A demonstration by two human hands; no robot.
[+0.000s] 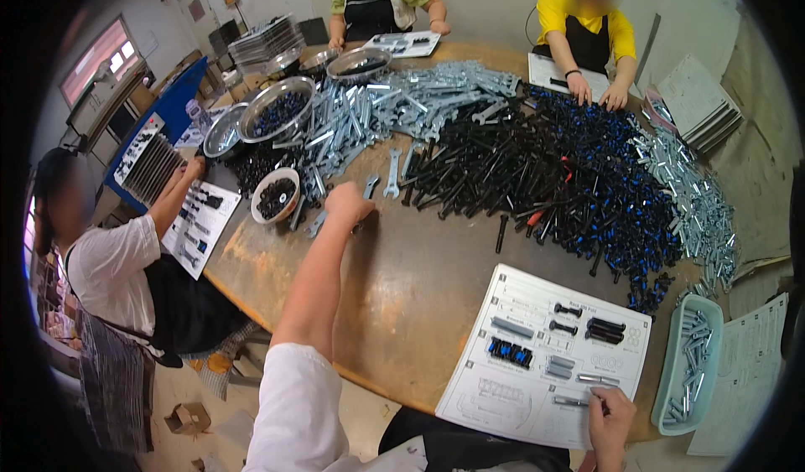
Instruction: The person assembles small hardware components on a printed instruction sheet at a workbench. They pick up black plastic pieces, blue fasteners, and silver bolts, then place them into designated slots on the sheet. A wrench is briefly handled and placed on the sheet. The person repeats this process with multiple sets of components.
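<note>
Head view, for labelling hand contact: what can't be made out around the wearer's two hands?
- Left hand: its back hides the fingertips, so whether it grips a flat silver metal wrench is unclear.
- Right hand: cut off by the lower edge; the thin silver part under its fingers on the white printed sorting card is too small to identify.
- Pale green plastic tray: fisheye rim blurs its silver pieces.

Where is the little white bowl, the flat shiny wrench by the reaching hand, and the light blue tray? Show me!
white bowl [259, 194]: head view, on its near-left rim.
wrench [392, 173]: head view, on the middle of its flat handle.
light blue tray [671, 370]: head view, on its left wall.
</note>
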